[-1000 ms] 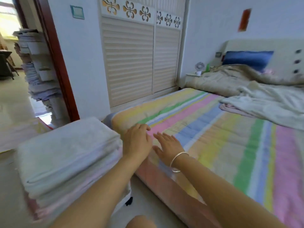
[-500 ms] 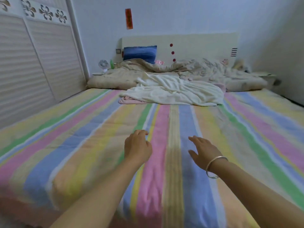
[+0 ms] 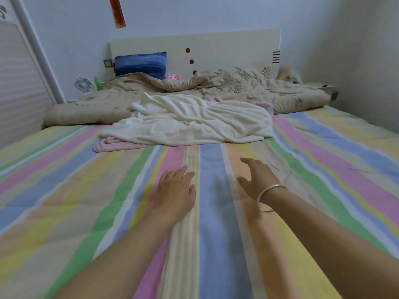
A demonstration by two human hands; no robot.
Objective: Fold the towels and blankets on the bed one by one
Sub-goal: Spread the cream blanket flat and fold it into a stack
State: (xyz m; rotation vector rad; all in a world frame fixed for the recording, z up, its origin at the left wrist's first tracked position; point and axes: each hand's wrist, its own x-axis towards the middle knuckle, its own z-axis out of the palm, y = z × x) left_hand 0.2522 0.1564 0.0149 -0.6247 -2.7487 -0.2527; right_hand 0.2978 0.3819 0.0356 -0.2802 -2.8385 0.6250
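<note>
A crumpled cream blanket (image 3: 190,121) lies across the middle of the bed, on the striped sheet (image 3: 86,190). A pink towel (image 3: 110,145) pokes out from under its left edge. Behind them a beige quilt (image 3: 237,87) is bunched along the headboard. My left hand (image 3: 174,190) and my right hand (image 3: 257,180), which wears a silver bangle, reach forward over the sheet with fingers relaxed and hold nothing. Both hands are short of the blanket's near edge.
A blue pillow (image 3: 141,63) leans on the headboard (image 3: 216,50). A small white fan (image 3: 83,84) and a green bottle (image 3: 98,83) stand at the far left corner. Louvred wardrobe doors (image 3: 17,83) line the left side; a wall runs along the right.
The view swung right from a stack of folded towels beside the bed to the bed itself. Both hands have moved forward over the sheet toward the cream blanket.
</note>
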